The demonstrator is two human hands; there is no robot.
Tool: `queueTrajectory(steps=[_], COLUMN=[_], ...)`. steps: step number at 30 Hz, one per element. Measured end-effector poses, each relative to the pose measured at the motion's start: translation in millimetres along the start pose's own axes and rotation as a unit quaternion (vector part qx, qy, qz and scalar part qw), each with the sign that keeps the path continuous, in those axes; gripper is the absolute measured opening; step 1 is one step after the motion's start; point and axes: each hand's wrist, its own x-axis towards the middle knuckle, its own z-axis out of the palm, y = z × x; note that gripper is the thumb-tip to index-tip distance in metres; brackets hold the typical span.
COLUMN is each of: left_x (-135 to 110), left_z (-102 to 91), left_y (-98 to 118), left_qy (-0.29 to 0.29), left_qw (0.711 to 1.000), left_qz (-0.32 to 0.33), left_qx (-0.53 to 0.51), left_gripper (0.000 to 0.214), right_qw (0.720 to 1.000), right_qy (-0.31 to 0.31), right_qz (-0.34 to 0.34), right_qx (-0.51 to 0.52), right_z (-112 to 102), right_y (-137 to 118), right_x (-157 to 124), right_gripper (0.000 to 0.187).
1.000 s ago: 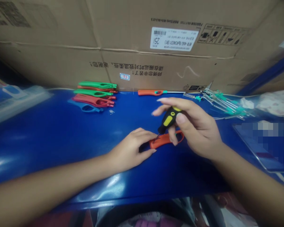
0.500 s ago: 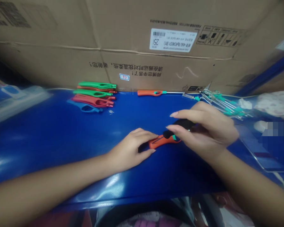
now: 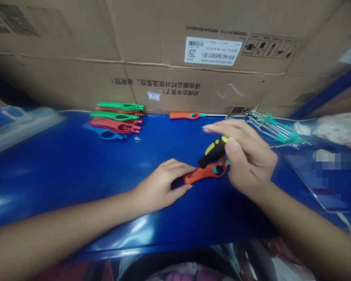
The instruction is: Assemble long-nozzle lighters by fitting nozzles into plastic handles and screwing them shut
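Observation:
An orange long-nosed gas lighter (image 3: 203,174) lies on the blue table, a bit of teal showing in its trigger opening. My left hand (image 3: 166,179) pinches the end of its handle between thumb and fingers. In my right hand (image 3: 248,156) is a black and yellow screwdriver (image 3: 213,151), held at a slant. Its thin shaft points down to the lighter's handle near my left fingertips; the exact contact of the tip is too small to tell. My right hand covers the lighter's far end.
Green, red and blue lighter shells (image 3: 117,124) lie at the back left, small screws (image 3: 137,139) beside them. Another orange lighter (image 3: 183,116) lies along the cardboard wall (image 3: 152,35). Metal rods with teal parts (image 3: 276,127) are heaped back right, near a phone (image 3: 317,183). A plastic container (image 3: 26,125) stands left.
My right hand has changed its hold on the screwdriver, which now stands more steeply and shows its yellow marks. My left hand and the lighter have stayed in place.

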Motion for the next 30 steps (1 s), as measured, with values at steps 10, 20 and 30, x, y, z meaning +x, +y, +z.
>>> queueTrajectory(steps=[10, 20, 30], left_x=[0, 0, -2], left_z=[-0.6, 0.0, 1.7], left_y=[2, 0, -1], left_qy=[-0.003, -0.008, -0.007], left_qw=[1.000, 1.000, 1.000], left_qz=[0.003, 0.015, 0.012], left_qx=[0.001, 0.012, 0.008], left_gripper=[0.030, 0.034, 0.033], right_qw=[0.998, 0.996, 0.996], right_qy=[-0.037, -0.065, -0.048], right_qz=[0.015, -0.061, -0.057], right_qx=[0.041, -0.004, -0.045], right_z=[5, 3, 0], right_y=[4, 6, 7], right_x=[-7, -5, 2], right_gripper=[0.039, 0.041, 0.030])
